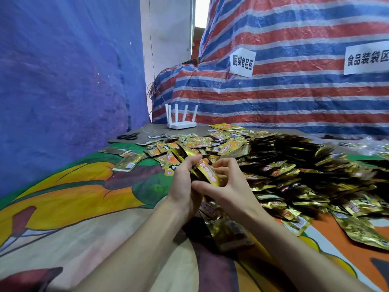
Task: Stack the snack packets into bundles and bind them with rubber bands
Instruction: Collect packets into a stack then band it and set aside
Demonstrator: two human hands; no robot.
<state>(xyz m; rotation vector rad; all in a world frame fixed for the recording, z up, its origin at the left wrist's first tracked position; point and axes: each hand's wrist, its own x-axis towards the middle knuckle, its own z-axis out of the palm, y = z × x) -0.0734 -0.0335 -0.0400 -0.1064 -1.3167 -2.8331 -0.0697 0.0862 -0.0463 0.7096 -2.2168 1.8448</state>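
Both hands are closed around a small stack of shiny gold snack packets (205, 172), held up just above the counter (152, 127). The left hand (182, 187) wraps its fingers round the left side of the stack. The right hand (229, 186) holds the other side with its bent fingers and thumb. A few more gold packets (230, 230) lie under the wrists. A big heap of gold foil snack packets (294, 165) spreads over the counter, just to the right of the hands and behind them. A bright painted cloth (84, 186) with orange and green shapes covers the near part of the counter. At the far edge stand a white router with four sticks (182, 121) and black scissors (128, 136). A red, white and blue striped sheet (284, 95) hangs behind.
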